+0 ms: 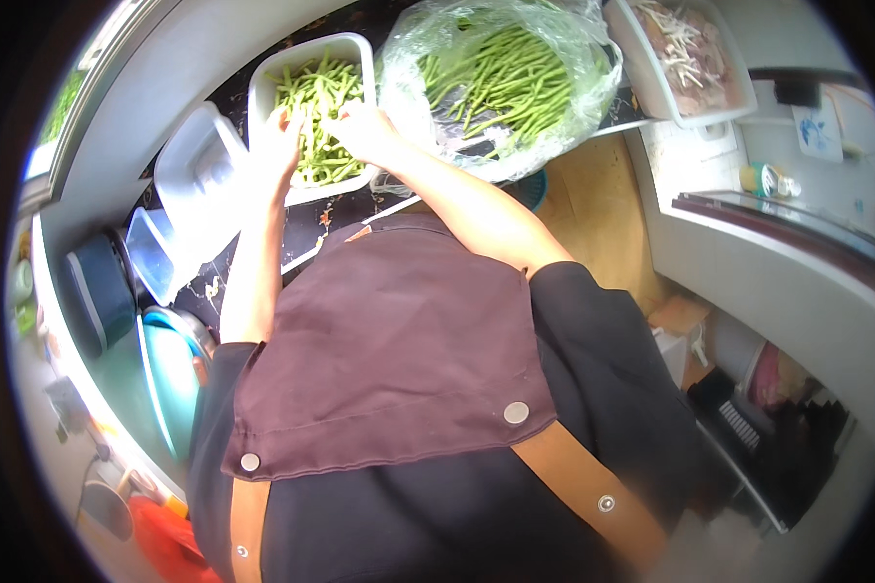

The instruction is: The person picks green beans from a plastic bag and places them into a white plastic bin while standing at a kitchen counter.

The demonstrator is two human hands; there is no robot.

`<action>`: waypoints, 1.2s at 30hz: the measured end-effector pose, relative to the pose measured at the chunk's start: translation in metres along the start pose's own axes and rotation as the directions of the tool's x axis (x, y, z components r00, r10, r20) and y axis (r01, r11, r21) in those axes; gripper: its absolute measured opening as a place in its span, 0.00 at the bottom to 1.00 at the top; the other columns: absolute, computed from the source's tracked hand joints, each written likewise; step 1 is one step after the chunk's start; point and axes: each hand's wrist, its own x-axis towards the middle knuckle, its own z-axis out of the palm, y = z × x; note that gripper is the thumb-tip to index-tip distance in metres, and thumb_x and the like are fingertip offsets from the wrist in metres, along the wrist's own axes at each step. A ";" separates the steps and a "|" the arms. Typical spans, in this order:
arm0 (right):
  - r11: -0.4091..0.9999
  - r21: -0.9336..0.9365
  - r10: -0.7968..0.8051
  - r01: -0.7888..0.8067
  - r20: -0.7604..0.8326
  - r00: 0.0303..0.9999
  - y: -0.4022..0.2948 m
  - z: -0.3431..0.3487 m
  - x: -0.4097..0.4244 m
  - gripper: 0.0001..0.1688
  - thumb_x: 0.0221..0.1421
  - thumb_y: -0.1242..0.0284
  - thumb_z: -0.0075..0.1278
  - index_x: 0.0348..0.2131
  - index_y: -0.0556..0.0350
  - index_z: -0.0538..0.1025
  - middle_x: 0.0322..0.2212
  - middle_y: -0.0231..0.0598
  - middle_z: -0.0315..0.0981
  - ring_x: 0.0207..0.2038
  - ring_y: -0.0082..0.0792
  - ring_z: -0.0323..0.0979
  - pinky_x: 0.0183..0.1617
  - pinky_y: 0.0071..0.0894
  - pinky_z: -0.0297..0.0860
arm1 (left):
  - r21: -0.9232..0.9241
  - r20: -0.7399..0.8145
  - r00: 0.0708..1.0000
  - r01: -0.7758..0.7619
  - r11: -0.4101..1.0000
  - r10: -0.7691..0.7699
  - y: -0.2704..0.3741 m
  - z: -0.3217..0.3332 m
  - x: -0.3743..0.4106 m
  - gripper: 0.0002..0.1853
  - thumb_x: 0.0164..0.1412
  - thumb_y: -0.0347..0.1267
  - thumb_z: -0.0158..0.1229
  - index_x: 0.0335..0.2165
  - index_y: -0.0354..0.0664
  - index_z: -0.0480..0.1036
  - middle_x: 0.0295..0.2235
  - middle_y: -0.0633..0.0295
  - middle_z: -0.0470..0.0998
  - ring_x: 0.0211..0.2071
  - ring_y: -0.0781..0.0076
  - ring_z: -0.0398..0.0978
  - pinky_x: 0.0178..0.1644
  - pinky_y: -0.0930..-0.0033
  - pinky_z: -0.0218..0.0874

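Cut green bean pieces [324, 157] fill much of a white plastic tub [368, 58] on the dark countertop. Over the tub's left side is my left hand [283, 138], its fingers near the beans. My right hand [361, 130] is over the tub's right side, fingers bent close to the pieces. Glare washes out both hands, so whether either holds a bean is unclear. Long whole green beans [518, 84] lie in an opened clear plastic bag [408, 91] just right of the tub.
A tub of raw meat, apparently chicken feet on top [682, 55], stands at the upper right. Clear plastic containers [197, 164] sit left of the bean tub. Farther left are a dark blue container [102, 291] and a teal basin [168, 372]. The counter's front edge [401, 206] runs before me.
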 end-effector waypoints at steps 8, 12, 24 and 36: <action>0.830 0.009 0.427 -0.557 -0.652 0.626 0.150 -0.180 -0.061 0.17 0.54 0.64 0.53 0.28 0.64 0.75 0.24 0.51 0.76 0.32 0.44 0.77 0.39 0.44 0.71 | -0.482 0.100 0.987 0.158 0.862 -0.125 -0.016 0.016 -0.017 0.17 0.61 0.36 0.55 0.46 0.38 0.75 0.40 0.62 0.79 0.35 0.77 0.75 0.43 0.76 0.65; 0.653 -0.008 0.549 -0.758 -0.684 0.480 0.156 -0.203 -0.062 0.32 0.51 0.58 0.59 0.44 0.67 0.69 0.39 0.59 0.75 0.46 0.48 0.75 0.50 0.46 0.69 | -0.594 0.247 0.964 0.229 0.772 -0.096 0.009 0.037 -0.039 0.14 0.62 0.32 0.53 0.44 0.36 0.75 0.40 0.60 0.79 0.38 0.75 0.76 0.42 0.76 0.66; 0.560 0.776 0.828 -0.291 -0.525 0.196 0.242 -0.195 0.004 0.35 0.37 0.74 0.70 0.44 0.75 0.73 0.45 0.53 0.74 0.43 0.38 0.74 0.47 0.34 0.70 | -0.592 0.435 0.899 0.329 0.736 -0.051 0.022 0.040 -0.060 0.13 0.65 0.32 0.51 0.44 0.36 0.75 0.40 0.59 0.79 0.39 0.76 0.76 0.42 0.75 0.67; 0.513 0.637 0.808 -0.575 -0.584 0.074 0.198 -0.201 0.016 0.67 0.32 0.54 0.72 0.59 0.72 0.52 0.56 0.65 0.56 0.58 0.55 0.60 0.61 0.46 0.62 | -0.618 0.402 0.879 0.468 0.632 -0.257 -0.016 0.007 -0.101 0.13 0.65 0.30 0.52 0.44 0.33 0.74 0.36 0.59 0.78 0.34 0.80 0.74 0.36 0.82 0.66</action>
